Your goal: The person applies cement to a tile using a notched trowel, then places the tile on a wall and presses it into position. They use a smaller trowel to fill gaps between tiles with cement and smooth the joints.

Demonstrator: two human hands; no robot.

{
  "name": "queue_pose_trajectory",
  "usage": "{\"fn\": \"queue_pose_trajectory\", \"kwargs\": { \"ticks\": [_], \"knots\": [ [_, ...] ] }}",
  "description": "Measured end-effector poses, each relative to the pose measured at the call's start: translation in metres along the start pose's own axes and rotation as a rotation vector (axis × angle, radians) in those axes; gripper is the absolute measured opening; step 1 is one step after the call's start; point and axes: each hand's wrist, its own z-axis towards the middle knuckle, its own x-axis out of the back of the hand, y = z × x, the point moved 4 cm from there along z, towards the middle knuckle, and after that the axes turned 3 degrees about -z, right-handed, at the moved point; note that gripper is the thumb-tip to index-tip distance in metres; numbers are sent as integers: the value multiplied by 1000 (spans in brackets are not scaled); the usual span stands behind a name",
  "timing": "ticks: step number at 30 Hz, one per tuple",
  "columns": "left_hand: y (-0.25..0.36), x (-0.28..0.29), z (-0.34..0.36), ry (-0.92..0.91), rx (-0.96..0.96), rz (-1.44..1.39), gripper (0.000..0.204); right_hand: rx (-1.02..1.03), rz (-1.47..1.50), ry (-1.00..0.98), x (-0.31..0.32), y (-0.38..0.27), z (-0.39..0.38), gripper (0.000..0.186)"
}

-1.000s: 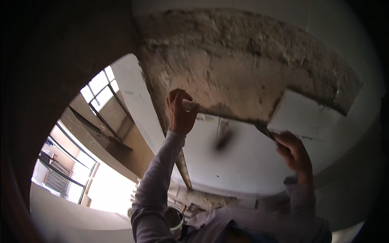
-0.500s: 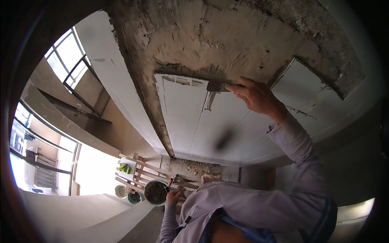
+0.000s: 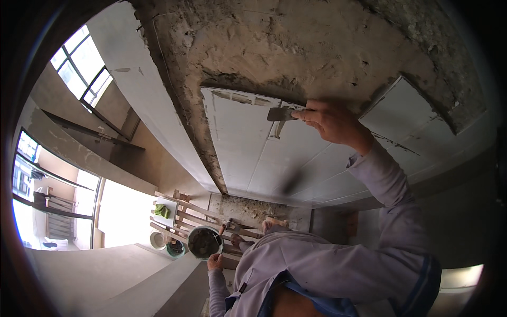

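Observation:
My right hand [image 3: 330, 121] grips a putty knife [image 3: 280, 114], its fingers wrapped round the handle. The flat blade lies over the white tiles [image 3: 235, 132] just below their upper edge. A streak of grey-beige paste [image 3: 277, 130] shows beneath the blade, with more paste smeared along the top edge to its left. Low in the view, my left hand [image 3: 215, 261] is closed beside the rim of a round bucket [image 3: 191, 254] of grey mortar; what the fingers hold is too small to make out. A tool with an orange-brown handle [image 3: 222, 229] leans in the bucket.
Rough mortared wall [image 3: 237, 47] rises above the tiles, and a raised tile edge [image 3: 404, 84] stands to the right. Below is a slatted wooden platform [image 3: 198, 216] bearing a green cloth [image 3: 161, 211]. Two smaller pails, one white [image 3: 157, 240], stand beside the bucket. Windows are at left.
The putty knife has moved from the tiles' top edge down onto their face. My left hand has shifted left along the bucket's near side. The whole view has tilted slightly.

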Motion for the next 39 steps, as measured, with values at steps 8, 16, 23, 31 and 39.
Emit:
{"fn": "queue_pose_trajectory", "kwargs": {
  "ticks": [8, 16, 23, 31, 39],
  "knots": [
    [15, -13, 25, -102, 32, -362, 27, -81, 35, 13, 16, 10, -8, 32],
    [19, -19, 31, -116, -43, -208, 32, -58, 10, -26, 16, 14, -1, 31],
    [20, -12, 9, -71, 64, -120, 36, -53, -48, -37, 14, 6, 12, 29],
    [17, -20, 6, -65, 66, -173, 36, -4, -25, -5, 10, 2, 26, 29],
    [25, -22, 3, -47, 37, -207, 34, 15, -28, 24, 3, -7, 43, 28]
  ]
}}
